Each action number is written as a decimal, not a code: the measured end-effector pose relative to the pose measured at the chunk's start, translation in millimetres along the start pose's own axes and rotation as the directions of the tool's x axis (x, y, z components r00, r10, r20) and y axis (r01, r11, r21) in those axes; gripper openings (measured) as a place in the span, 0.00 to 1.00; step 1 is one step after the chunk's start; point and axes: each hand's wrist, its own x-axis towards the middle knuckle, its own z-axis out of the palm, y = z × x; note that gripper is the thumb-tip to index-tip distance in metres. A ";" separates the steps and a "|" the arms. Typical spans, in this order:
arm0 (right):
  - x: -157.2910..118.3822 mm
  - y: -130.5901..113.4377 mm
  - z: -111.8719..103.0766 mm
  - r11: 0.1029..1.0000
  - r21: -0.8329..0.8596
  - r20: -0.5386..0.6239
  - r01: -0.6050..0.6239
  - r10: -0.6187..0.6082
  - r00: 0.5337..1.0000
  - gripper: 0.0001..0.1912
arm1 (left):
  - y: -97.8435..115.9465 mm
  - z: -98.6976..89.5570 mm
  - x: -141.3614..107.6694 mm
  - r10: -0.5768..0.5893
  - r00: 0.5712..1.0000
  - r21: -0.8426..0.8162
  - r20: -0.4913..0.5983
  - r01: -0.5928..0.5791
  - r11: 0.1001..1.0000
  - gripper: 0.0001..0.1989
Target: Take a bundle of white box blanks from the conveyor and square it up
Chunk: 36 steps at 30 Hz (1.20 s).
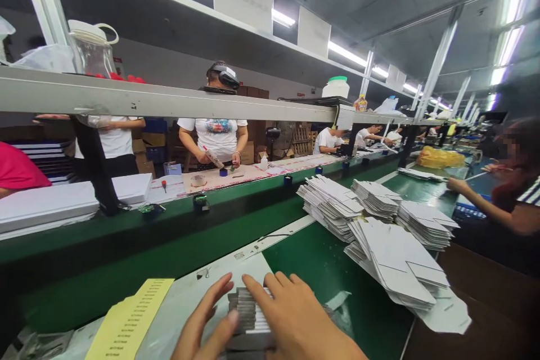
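While both hands work at the near edge of the green belt, the scene runs left to right like this:

Yellow sheet: a printed yellow label sheet (130, 318) lies flat at the lower left, just beside the left hand, on a pale plastic film
Left hand: the left hand (202, 326) has its fingers curled loosely against the left side of a grey stack, thumb touching its front; it grips the stack's side rather than lying slack
Stack: a small stack of grey flat cards (248, 318) sits at the bottom centre between the two hands, on the pale film at the belt's near edge
Right hand: the right hand (295, 320) lies palm down over the stack's right half, fingers spread and pressing on its top, not clenched
Belt: the green conveyor belt (320, 270) stretches away to the right
White blanks: fanned piles of flat white carton blanks (379, 225) rest on the belt, well apart from the hands
Across the line: a person in a white printed T-shirt (215, 135) stands behind the far bench under a metal shelf (169, 101)
Far right: a co-worker's arm (485, 199) reaches over the belt
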 end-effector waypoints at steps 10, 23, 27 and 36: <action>-28.7 32.2 13.8 0.967 0.191 -0.161 -0.169 0.201 0.966 0.55 | 15.4 56.6 21.1 0.162 0.980 0.036 -0.112 -0.159 0.987 0.15; -40.4 53.5 52.4 0.703 0.674 -0.153 -0.229 0.435 0.887 0.38 | 10.0 53.8 18.0 0.143 0.980 -0.021 -0.140 -0.148 0.989 0.17; -40.6 58.4 59.7 0.740 0.638 -0.163 -0.213 0.400 0.902 0.24 | 10.2 46.7 17.2 0.156 0.983 -0.009 -0.097 -0.158 0.987 0.13; -30.3 31.0 30.4 0.680 0.732 -0.236 -0.028 0.292 0.927 0.23 | 35.1 28.9 7.6 0.304 0.930 0.072 -0.206 -0.296 0.953 0.10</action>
